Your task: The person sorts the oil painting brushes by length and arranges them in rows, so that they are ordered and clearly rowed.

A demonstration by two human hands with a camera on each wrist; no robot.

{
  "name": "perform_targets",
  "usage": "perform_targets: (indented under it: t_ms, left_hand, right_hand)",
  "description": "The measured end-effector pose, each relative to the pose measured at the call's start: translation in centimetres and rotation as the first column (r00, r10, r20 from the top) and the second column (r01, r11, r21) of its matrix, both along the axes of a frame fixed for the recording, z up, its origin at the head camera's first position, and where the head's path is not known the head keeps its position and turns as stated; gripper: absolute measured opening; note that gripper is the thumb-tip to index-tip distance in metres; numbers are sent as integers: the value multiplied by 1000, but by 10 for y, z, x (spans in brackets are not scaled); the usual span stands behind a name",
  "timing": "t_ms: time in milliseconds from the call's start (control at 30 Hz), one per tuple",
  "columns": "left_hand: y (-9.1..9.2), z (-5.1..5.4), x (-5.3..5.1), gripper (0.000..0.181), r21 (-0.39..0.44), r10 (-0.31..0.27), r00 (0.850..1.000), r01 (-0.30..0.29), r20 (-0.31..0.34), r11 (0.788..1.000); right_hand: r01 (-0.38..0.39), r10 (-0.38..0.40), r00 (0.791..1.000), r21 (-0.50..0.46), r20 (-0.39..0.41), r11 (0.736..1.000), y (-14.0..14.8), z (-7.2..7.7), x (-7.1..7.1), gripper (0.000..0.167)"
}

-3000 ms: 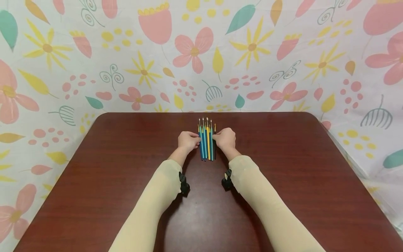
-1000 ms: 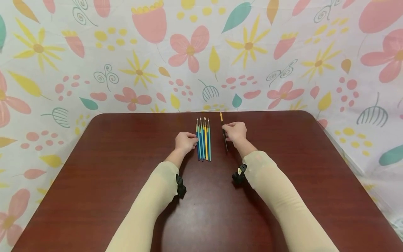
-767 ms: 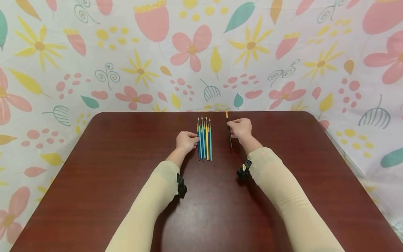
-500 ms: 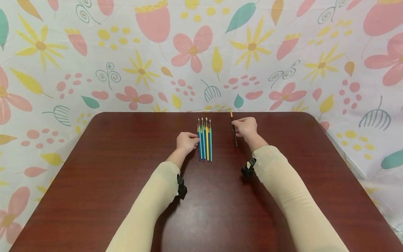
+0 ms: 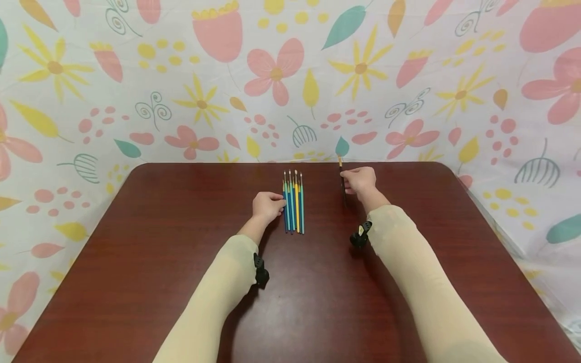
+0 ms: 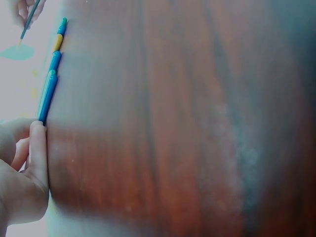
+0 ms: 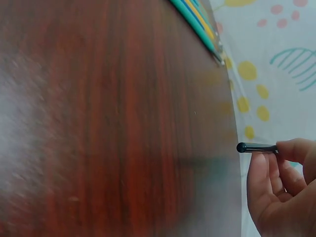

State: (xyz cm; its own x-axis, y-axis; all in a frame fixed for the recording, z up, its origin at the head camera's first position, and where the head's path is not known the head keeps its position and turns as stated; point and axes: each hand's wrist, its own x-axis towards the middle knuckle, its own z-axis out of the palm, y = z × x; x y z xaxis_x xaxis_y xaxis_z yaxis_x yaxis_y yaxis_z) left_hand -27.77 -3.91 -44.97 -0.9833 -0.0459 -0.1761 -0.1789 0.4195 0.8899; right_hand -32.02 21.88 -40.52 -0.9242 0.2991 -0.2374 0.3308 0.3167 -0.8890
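In the head view, several paintbrushes (image 5: 292, 206) with blue, turquoise and yellow handles lie side by side, bristles toward the back edge. At the row's left side is my left hand (image 5: 268, 205), its thumb and a finger meeting at the leftmost blue paintbrush (image 6: 48, 98). My right hand (image 5: 360, 182), to the right of the row, pinches a dark-handled paintbrush (image 5: 343, 186) with a gold-coloured upper part. The right wrist view shows the round handle end of this dark paintbrush (image 7: 256, 147) jutting from between thumb and fingers, apart from the row.
Everything lies on a dark red-brown wooden table (image 5: 181, 262) with rounded far corners. A white cloth (image 5: 272, 121) with flower and leaf prints hangs behind its back edge and along the sides. A small black camera (image 5: 358, 236) is worn on the right wrist.
The right hand has drawn the dark paintbrush away from the row, to the right and slightly toward the back edge. The left hand has stayed at the row's left side.
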Motion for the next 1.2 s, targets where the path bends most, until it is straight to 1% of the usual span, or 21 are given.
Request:
perform_targets:
  t_ms: [133, 300, 467, 633, 767, 967, 1200]
  left_hand:
    - [0, -1, 0, 22, 9, 3, 1000, -3, 4, 1000]
    - [-1, -3, 2, 21, 8, 2, 1000, -2, 11, 1000]
    - [0, -4, 5, 22, 11, 5, 1000, -6, 7, 1000]
    - [3, -6, 9, 22, 8, 6, 999, -6, 32, 1000]
    - [3, -4, 11, 22, 4, 8, 1000, -8, 25, 1000]
    - [1, 1, 8, 22, 2, 15, 1000, -15, 21, 1000]
    - [0, 7, 1, 22, -1, 6, 1000, -6, 0, 1000]
  right_hand:
    - [4, -4, 1000, 25, 12, 1000, 7, -3, -7, 38]
    - [-3, 0, 999, 62, 38, 998, 12, -4, -13, 36]
    - [-16, 10, 998, 99, 68, 995, 16, -6, -16, 31]
    - [-24, 9, 993, 133, 116, 991, 21, -10, -18, 26]
    - [-51, 27, 991, 177, 133, 983, 24, -13, -21, 26]
    - [-97, 64, 988, 237, 144, 967, 24, -13, -28, 27]
    - [-89, 49, 988, 281, 146, 956, 20, -8, -34, 26]
